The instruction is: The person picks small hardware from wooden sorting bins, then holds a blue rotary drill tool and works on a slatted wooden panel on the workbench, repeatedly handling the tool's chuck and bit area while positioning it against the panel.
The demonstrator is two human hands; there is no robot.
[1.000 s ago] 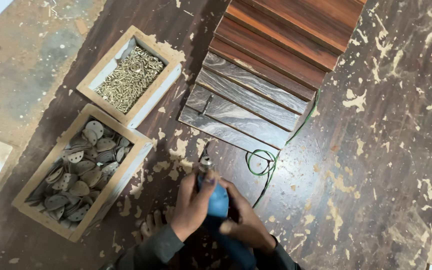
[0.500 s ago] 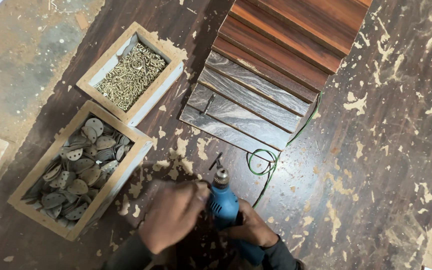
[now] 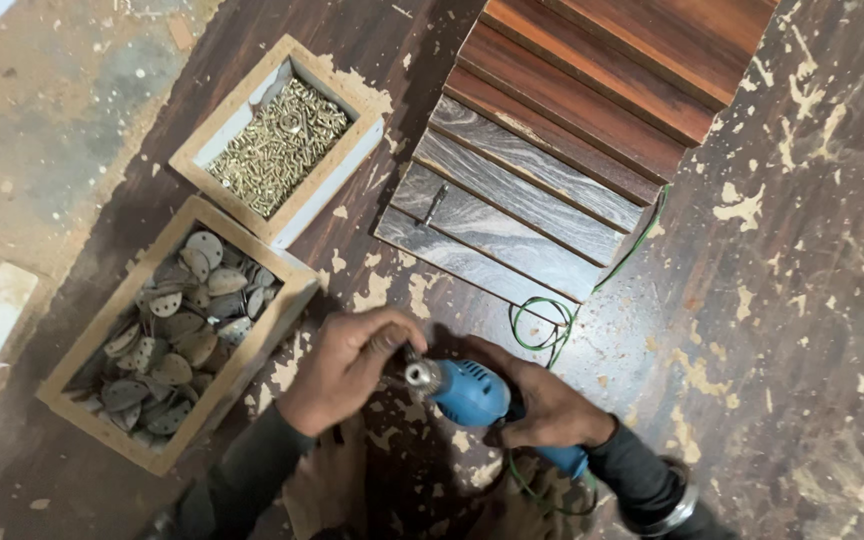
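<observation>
My right hand (image 3: 542, 405) grips the body of a blue electric drill (image 3: 477, 395) low in the middle of the head view. The drill's chuck (image 3: 420, 377) points to the left. My left hand (image 3: 347, 365) is curled around the chuck end, fingers closed at the tip. Whether a bit sits in the chuck is hidden by the fingers. A green cable (image 3: 542, 325) coils on the dark worn table (image 3: 802, 300) just beyond the drill.
A stack of stepped wooden strips (image 3: 572, 130) lies at the top centre, a small dark bit (image 3: 434, 205) on one strip. Left of it stand a wooden box of brass screws (image 3: 282, 140) and a box of grey metal plates (image 3: 177, 330). Sawdust flecks the table.
The drill has swung from pointing up and away to pointing left. My left hand has shifted from beside the drill onto its chuck end.
</observation>
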